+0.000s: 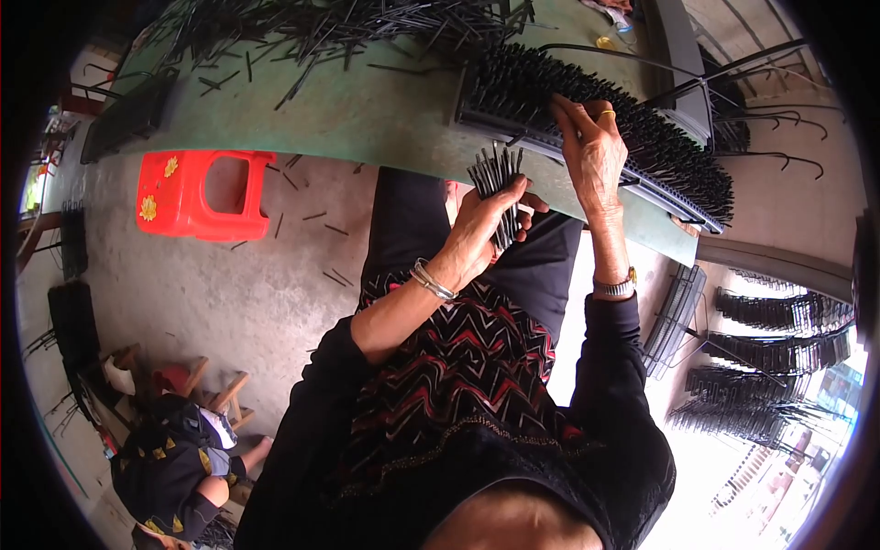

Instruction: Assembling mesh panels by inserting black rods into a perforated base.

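My left hand is wrapped round a bundle of thin black rods, whose upper ends fan out above the thumb. To its right is a long black rack at the table's near edge, densely filled with upright black rods. My right hand reaches over the rack's near side, its thumb and fingertips pinched together among the rods. Whatever lies between those fingertips is hidden. A ring and a watch are on my right side, and bracelets circle my left wrist.
Loose black rods are heaped across the back of the green table. A red plastic stool lies tipped on the floor, with scattered rods nearby. Metal hooks jut out at the right. Another person sits at the lower left.
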Demonstrator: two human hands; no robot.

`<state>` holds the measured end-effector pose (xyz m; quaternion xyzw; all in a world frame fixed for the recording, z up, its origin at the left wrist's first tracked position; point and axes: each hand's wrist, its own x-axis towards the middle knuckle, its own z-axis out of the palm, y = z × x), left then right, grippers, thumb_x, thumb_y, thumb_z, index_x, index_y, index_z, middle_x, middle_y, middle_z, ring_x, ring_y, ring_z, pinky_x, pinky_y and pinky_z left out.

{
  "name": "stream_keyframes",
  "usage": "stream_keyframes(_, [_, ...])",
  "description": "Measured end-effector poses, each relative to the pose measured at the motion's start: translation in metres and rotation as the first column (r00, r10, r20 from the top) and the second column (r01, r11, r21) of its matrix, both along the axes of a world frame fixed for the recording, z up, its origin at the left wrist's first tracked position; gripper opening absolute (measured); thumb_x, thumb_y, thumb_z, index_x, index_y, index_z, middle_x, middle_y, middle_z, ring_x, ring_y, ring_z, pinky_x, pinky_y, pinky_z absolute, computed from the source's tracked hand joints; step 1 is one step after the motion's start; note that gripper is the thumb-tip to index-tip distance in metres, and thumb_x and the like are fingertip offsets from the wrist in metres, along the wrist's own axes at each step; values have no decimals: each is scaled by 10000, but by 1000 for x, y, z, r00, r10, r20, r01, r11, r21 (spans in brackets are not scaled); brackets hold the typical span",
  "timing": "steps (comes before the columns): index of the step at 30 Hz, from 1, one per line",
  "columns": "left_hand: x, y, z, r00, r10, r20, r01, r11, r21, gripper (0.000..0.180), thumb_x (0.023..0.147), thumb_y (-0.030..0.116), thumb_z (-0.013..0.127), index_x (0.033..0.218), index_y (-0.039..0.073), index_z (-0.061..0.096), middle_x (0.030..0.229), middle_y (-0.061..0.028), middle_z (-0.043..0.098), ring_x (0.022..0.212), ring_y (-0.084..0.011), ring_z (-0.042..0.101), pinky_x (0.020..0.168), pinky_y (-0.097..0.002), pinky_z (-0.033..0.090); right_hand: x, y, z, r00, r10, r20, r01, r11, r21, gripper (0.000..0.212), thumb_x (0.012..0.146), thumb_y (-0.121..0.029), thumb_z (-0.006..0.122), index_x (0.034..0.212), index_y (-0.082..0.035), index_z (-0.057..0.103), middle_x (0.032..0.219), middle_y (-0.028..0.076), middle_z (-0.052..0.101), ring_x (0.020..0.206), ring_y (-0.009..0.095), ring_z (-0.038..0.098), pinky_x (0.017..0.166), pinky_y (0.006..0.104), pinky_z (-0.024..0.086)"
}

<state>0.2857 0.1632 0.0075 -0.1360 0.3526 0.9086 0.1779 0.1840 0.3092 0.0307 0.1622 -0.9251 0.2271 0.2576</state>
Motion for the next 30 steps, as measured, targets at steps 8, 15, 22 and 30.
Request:
stream_keyframes(8, [4,2,17,999,-20,49,26,992,-124,196,890,187,655,975,13,622,816,-109,681,595,-119,602,480,-243,473,40,12,23,696,411,589,-92,864,-494,412,901,-320,652,1132,20,642,886,87,667,808,132,596,706,293,499])
stream_keyframes(15, [3,9,13,986,-134,-96,112,972,-205,284,883,269,663,1008,15,647,827,-93,692,627,-120,598,540,-255,481,46,24,19,581,483,655,24,795,-607,128,882,-84,621,928,35,629,833,74,659,774,124,612,699,266,499])
stream_keyframes(22, [-1,7,3,994,-78,77,88,989,-123,272,893,249,653,1034,17,634,874,-105,693,726,-157,663,562,-254,507,47,23,15,641,502,580,126,677,-725,111,891,-75,619,958,13,625,794,61,646,698,115,624,692,252,514])
stream_keyframes(30, [-10,-19,-21,936,292,198,-267,953,-143,217,877,257,682,928,68,588,660,-40,584,530,-145,580,477,-266,482,36,27,31,958,83,275,136,712,-689,70,906,-7,588,970,20,593,818,89,681,775,124,664,743,230,489])
